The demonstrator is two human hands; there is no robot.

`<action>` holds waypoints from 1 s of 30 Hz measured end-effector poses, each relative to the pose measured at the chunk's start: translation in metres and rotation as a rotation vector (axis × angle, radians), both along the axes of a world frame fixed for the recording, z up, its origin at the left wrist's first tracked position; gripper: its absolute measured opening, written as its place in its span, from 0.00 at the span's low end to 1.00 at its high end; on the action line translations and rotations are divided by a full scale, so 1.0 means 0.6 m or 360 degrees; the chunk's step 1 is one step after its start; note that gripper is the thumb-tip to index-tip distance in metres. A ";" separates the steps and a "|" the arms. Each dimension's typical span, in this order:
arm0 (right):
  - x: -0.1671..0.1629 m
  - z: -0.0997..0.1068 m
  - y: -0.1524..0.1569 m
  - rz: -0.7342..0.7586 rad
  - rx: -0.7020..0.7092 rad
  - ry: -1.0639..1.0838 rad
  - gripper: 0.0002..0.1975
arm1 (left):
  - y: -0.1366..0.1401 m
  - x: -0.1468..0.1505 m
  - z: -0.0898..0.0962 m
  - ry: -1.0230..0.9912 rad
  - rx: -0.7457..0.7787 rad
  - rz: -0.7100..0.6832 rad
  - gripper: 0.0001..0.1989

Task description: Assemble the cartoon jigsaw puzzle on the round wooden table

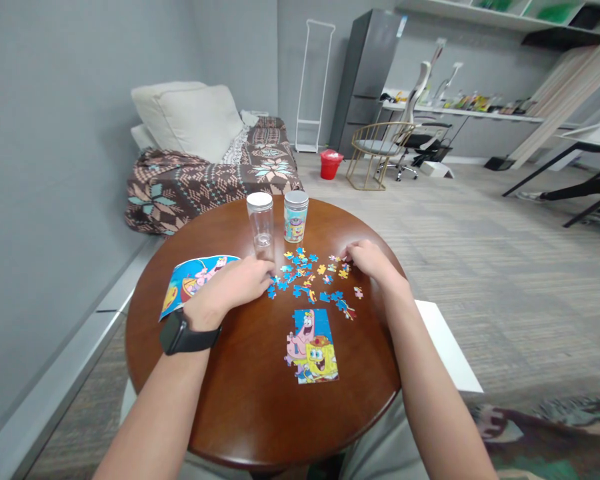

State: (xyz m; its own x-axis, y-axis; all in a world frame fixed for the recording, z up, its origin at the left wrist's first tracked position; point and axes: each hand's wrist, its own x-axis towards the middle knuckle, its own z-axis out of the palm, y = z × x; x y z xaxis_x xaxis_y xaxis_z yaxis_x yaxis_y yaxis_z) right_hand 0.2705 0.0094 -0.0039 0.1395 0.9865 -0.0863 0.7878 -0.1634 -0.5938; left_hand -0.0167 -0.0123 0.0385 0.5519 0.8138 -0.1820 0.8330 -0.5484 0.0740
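On the round brown table, a partly joined cartoon puzzle [316,347] lies near me, its left edge ragged. Beyond it, loose puzzle pieces [300,270] are scattered, mostly blue, with pink and yellow ones to the right. My left hand [247,280], a black watch on its wrist, rests at the left edge of the pieces. Its fingers are curled together, and whatever is in them is hidden. My right hand [367,259] reaches to the right-hand pieces, fingers bent down to the table. Its fingertips are close together, and what they pinch is too small to see. Partly behind my left hand lies a picture sheet [180,277].
A clear jar with a white lid [261,223] and a printed can [296,217] stand at the table's far side. Behind is a sofa [190,120] with a patterned cover. A red bin [331,165] and a gold wire chair [380,147] stand farther off.
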 end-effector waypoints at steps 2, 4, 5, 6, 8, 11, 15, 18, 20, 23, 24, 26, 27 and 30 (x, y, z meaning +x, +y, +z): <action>-0.001 0.001 -0.001 0.0016 0.0025 -0.0017 0.16 | 0.001 0.000 -0.002 0.0013 0.0010 -0.0022 0.14; -0.003 0.003 -0.004 0.0041 0.0046 -0.0040 0.16 | 0.002 0.000 -0.005 0.0012 0.0017 -0.0054 0.14; -0.005 0.004 -0.005 0.0058 0.0054 -0.0060 0.15 | 0.002 0.000 -0.007 0.0009 0.0020 -0.0068 0.14; -0.007 0.005 -0.007 0.0078 0.0061 -0.0084 0.14 | 0.003 0.000 -0.008 0.0007 0.0022 -0.0078 0.14; -0.013 0.007 -0.011 0.0120 0.0071 -0.0124 0.10 | 0.004 0.000 -0.010 0.0000 0.0016 -0.0082 0.15; -0.022 0.011 -0.015 0.0184 0.0078 -0.0162 0.07 | 0.005 0.000 -0.012 -0.0027 -0.0021 -0.0088 0.14; -0.031 0.016 -0.018 0.0228 0.0081 -0.0172 0.04 | 0.007 0.000 -0.011 -0.0028 -0.0040 -0.0093 0.12; -0.034 0.017 -0.018 0.0286 0.0071 -0.0131 0.04 | 0.006 0.001 -0.011 0.0000 -0.0030 -0.0090 0.11; -0.034 0.017 -0.018 0.0344 0.0071 -0.0115 0.04 | 0.006 0.002 -0.011 0.0014 -0.0027 -0.0096 0.10; -0.033 0.015 -0.016 0.0416 0.0066 -0.0106 0.03 | 0.004 0.003 -0.010 0.0018 -0.0037 -0.0089 0.10; -0.033 0.014 -0.016 0.0439 0.0067 -0.0098 0.03 | 0.004 0.004 -0.010 0.0017 -0.0041 -0.0083 0.10; -0.032 0.012 -0.015 0.0476 0.0077 -0.0076 0.03 | 0.003 0.005 -0.009 0.0013 -0.0049 -0.0061 0.10; -0.031 0.011 -0.014 0.0490 0.0085 -0.0066 0.03 | 0.002 0.005 -0.008 0.0009 -0.0055 -0.0050 0.10; -0.032 0.009 -0.014 0.0527 0.0104 -0.0043 0.02 | 0.002 0.004 -0.009 -0.0029 -0.0059 -0.0033 0.09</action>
State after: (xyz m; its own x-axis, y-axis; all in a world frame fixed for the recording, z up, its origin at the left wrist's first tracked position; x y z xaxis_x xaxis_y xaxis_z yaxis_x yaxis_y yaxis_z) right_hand 0.2512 0.0012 0.0016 -0.1879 0.9819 -0.0219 0.8072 0.1417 -0.5730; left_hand -0.0141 -0.0114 0.0331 0.5719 0.7951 -0.2018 0.8199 -0.5620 0.1095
